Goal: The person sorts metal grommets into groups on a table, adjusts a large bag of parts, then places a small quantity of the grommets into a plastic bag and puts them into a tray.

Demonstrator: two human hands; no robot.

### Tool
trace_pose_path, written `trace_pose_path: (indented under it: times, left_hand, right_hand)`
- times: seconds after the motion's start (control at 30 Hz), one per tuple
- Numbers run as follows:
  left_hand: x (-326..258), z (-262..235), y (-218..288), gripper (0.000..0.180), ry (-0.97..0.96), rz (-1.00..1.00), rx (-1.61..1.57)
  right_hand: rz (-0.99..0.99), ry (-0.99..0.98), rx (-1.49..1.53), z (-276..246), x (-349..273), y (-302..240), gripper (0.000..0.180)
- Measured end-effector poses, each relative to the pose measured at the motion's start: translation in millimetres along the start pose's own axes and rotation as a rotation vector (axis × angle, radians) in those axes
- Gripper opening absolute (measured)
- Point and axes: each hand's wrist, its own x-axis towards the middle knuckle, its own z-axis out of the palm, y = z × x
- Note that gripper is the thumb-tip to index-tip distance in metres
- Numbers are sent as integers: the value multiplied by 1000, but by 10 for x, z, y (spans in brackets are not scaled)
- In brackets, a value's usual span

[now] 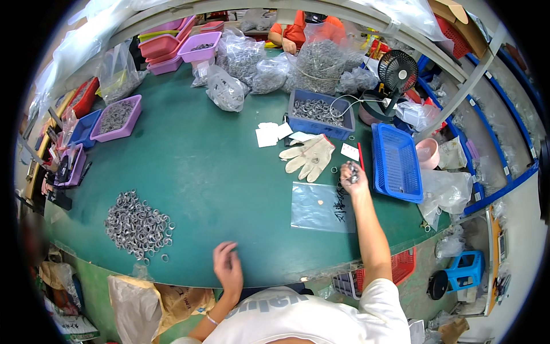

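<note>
My right hand (pixel 355 179) is closed around several small grey metal rings (pixel 353 170), held above the table's right side. Just below it lies a flat clear plastic bag (pixel 315 209) with dark handwriting. A white work glove (pixel 309 157) rests to the left of that hand, and one loose ring (pixel 334 169) lies between them. My left hand (pixel 228 266) is over the near table edge with its fingers curled; a small dark thing shows at the fingertips, too small to name. Farther left, a loose pile of metal rings (pixel 137 226) is spread on the green table (pixel 229 178).
A blue bin (pixel 321 127) of rings stands beyond the glove. Blue baskets (pixel 396 163) are at the right, near a black fan (pixel 398 71). Full plastic bags (pixel 240 57) line the back, where a person in orange (pixel 303 31) sits. A purple tray (pixel 117 118) stands far left.
</note>
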Motion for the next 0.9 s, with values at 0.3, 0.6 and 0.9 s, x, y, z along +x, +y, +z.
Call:
trace_pose_path:
  times: [0.3, 0.6, 0.9]
  left_hand:
    - [861, 1675, 222, 44, -548, -1129, -1165]
    - [1030, 1933, -15, 29, -458, -1164, -1614]
    - [1146, 1824, -24, 38, -482, -1147, -1765]
  right_hand:
    - [-447, -135, -1424, 104, -804, 1594, 9]
    - [-1220, -195, -1973, 307, -836, 980, 19]
    - [-820, 34, -2413, -256, -294, 131, 26]
